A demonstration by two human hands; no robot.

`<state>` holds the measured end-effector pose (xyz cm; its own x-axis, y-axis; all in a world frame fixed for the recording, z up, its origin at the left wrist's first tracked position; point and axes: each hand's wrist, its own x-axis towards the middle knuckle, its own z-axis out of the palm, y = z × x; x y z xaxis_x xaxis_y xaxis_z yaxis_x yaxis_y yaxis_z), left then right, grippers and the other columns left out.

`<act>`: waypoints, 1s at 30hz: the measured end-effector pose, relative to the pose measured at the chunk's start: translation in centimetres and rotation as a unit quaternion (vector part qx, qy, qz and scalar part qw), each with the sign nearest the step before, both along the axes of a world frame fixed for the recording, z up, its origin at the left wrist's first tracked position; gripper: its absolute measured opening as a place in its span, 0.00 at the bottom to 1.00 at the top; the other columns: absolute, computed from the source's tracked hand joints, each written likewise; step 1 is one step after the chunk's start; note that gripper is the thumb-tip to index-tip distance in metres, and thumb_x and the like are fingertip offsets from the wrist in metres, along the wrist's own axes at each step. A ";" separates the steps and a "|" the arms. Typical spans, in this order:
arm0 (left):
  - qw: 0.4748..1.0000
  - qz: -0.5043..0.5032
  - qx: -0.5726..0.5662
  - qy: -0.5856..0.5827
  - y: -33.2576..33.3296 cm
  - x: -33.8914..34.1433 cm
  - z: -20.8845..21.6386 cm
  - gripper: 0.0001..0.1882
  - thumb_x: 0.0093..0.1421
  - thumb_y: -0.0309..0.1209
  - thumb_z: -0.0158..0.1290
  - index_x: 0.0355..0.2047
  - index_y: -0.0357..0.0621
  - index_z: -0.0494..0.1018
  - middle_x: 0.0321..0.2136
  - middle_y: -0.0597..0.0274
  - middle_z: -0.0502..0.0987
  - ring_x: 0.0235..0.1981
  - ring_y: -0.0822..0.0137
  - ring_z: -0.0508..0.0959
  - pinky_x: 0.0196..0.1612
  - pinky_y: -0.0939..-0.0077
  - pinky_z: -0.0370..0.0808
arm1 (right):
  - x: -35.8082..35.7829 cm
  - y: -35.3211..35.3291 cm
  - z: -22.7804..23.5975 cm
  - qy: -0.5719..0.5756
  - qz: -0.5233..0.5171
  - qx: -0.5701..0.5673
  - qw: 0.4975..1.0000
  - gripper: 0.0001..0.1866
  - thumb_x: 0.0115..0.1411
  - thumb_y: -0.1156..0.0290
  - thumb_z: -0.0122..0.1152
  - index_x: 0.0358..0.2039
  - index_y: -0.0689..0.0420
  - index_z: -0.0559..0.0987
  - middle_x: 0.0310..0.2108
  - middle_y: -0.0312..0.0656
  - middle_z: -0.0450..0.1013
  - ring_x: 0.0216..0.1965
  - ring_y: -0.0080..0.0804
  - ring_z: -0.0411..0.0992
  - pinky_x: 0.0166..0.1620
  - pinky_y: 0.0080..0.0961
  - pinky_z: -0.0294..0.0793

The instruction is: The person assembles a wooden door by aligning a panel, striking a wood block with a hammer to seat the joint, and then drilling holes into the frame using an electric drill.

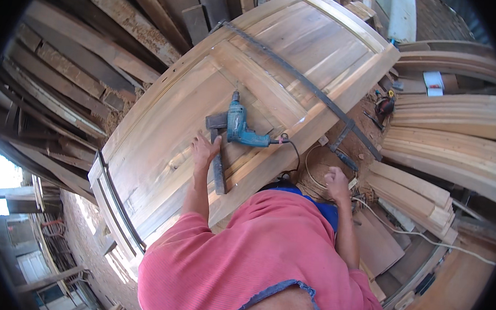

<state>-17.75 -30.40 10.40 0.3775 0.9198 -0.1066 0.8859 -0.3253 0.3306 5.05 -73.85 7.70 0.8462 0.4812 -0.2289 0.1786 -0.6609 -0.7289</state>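
A large wooden panelled door [176, 116] lies in front of me. On it rests a blue-green power drill [237, 126], chuck pointing away, its cord running off the near edge. Beside the drill lies a dark T-shaped tool [218, 164], which looks like a mallet. My left hand [204, 150] is open over the door, fingers apart, thumb at the tool's handle; I cannot tell whether it touches. Past the door's near edge, my right hand [337, 185] is closed, its contents hidden. Just beyond it is the blue handle [347, 160] of a bar clamp [298, 75] spanning the door.
A second clamp [121, 204] crosses the door's left end. Stacked boards [90, 37] crowd the far left. Curved wooden pieces [449, 116] are piled at right. A pale cord [424, 238] trails across the lower right. A black-and-yellow tool [384, 103] lies beyond the door's right side.
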 end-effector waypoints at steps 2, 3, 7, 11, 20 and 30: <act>0.998 -0.014 -0.043 0.042 -1.5 -1.7 -1.9 0.47 0.54 0.53 0.60 0.63 0.28 0.58 0.55 0.29 0.69 0.58 0.37 0.69 0.64 0.50 0.62 | 0.1 6.9 6.3 -0.014 0.093 -0.027 0.995 0.26 0.58 0.62 0.61 0.54 0.62 0.74 0.43 0.56 0.78 0.47 0.53 0.77 0.53 0.44 0.74; 0.997 -0.034 -0.032 0.069 -2.8 -1.9 -2.7 0.46 0.55 0.51 0.60 0.62 0.28 0.59 0.53 0.30 0.70 0.57 0.37 0.70 0.63 0.49 0.63 | 0.1 9.6 7.1 -0.054 0.150 -0.035 0.987 0.28 0.58 0.62 0.62 0.57 0.61 0.72 0.45 0.55 0.77 0.49 0.54 0.75 0.54 0.45 0.73; 0.997 -0.045 0.065 0.022 -4.8 -3.4 -6.6 0.37 0.56 0.42 0.60 0.59 0.31 0.61 0.49 0.34 0.71 0.52 0.38 0.71 0.59 0.46 0.67 | -2.3 19.2 8.6 -0.133 0.308 -0.127 0.933 0.35 0.57 0.62 0.65 0.63 0.58 0.66 0.56 0.54 0.70 0.58 0.55 0.68 0.61 0.50 0.66; 0.999 0.016 -0.019 -0.041 -4.3 -4.6 -5.9 0.35 0.57 0.36 0.60 0.61 0.34 0.61 0.47 0.32 0.71 0.51 0.37 0.71 0.56 0.45 0.69 | -5.3 25.0 6.6 -0.154 0.385 -0.224 0.882 0.39 0.56 0.63 0.66 0.66 0.56 0.62 0.63 0.54 0.62 0.63 0.55 0.63 0.65 0.52 0.60; 0.996 0.084 0.032 -0.027 -6.2 -14.0 -5.8 0.37 0.57 0.36 0.60 0.63 0.32 0.61 0.47 0.34 0.72 0.47 0.38 0.73 0.52 0.48 0.70 | -5.0 21.9 6.2 -0.215 0.318 -0.114 0.916 0.36 0.55 0.65 0.65 0.64 0.55 0.64 0.61 0.55 0.61 0.62 0.58 0.61 0.63 0.54 0.61; 0.944 -0.091 -0.136 -0.287 -8.5 -1.6 0.2 0.11 0.63 0.31 0.57 0.43 0.38 0.77 0.32 0.51 0.82 0.34 0.55 0.82 0.41 0.68 0.79 | 6.9 2.1 1.4 -0.196 0.094 -0.335 0.917 0.27 0.56 0.67 0.63 0.55 0.59 0.69 0.56 0.54 0.67 0.57 0.56 0.67 0.59 0.51 0.65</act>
